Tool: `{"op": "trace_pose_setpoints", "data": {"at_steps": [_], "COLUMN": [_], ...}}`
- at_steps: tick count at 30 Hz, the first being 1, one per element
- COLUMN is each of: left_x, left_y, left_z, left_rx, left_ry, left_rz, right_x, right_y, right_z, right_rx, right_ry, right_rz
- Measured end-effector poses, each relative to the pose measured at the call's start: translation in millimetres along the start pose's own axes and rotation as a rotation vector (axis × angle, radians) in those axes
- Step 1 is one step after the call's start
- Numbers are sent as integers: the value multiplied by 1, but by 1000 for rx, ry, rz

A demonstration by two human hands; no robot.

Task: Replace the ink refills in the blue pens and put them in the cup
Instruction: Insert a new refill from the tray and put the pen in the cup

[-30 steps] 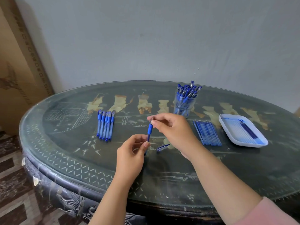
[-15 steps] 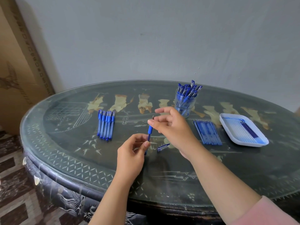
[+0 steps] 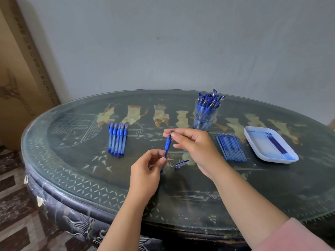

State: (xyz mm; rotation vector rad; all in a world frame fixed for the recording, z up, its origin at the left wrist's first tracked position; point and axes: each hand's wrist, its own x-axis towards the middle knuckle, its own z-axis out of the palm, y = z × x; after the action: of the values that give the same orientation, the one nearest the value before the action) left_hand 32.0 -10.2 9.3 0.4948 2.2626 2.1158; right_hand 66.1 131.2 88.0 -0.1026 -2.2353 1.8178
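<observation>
I hold one uncapped blue pen nearly upright over the table's middle. My left hand pinches its lower barrel. My right hand pinches the metal tip end at the top. The pen's cap lies on the table just below my right hand. Several capped blue pens lie in a row to the left. A clear cup full of blue pens stands at the back. A row of refills lies to the right.
A white tray with used refills sits at the far right of the dark oval glass-topped table. A grey wall is behind, and a cardboard box leans at the left.
My right hand's fingers have shifted at the pen's tip, spreading and then closing again round the tip end. The pen and my left hand have stayed nearly in place.
</observation>
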Motion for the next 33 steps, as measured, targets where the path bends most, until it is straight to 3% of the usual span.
{"op": "trace_pose_setpoints", "data": {"at_steps": [9, 15, 25, 33], "left_x": [-1, -2, -1, -1], "left_y": [2, 5, 5, 5], "left_z": [1, 2, 2, 2], "left_rx": [11, 43, 19, 13], "left_ry": [17, 21, 16, 37], "left_rz": [-19, 23, -2, -28], "right_x": [-1, 1, -2, -2], "right_y": [4, 4, 3, 3], "right_z": [10, 18, 12, 19], "right_rx": [-62, 67, 247, 89], "right_ry": [138, 287, 49, 130], "right_rz": [-11, 21, 15, -8]}}
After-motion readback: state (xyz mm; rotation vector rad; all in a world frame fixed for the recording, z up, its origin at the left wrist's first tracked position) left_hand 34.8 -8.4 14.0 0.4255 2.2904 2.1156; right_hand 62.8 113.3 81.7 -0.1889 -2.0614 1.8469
